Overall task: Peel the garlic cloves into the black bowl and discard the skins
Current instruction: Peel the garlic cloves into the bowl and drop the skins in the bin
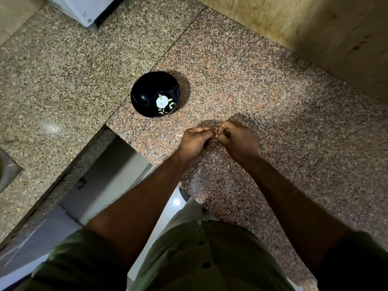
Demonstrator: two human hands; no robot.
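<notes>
Black bowl (144, 95) on pink-speckled granite counter (252, 85); olive-green shirt (189, 259).

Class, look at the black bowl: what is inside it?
Inside the black bowl lie a pale garlic bulb and some loose cloves. Anything beneath the bulb is hidden.

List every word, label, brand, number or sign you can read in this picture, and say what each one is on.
No text can be read anywhere in this view.
White appliance at the top left: small dark marks near its lower corner, too small and blurred to read.
Black bowl, granite counter, garlic clove pinched between the left hand and right hand: no lettering.
</notes>
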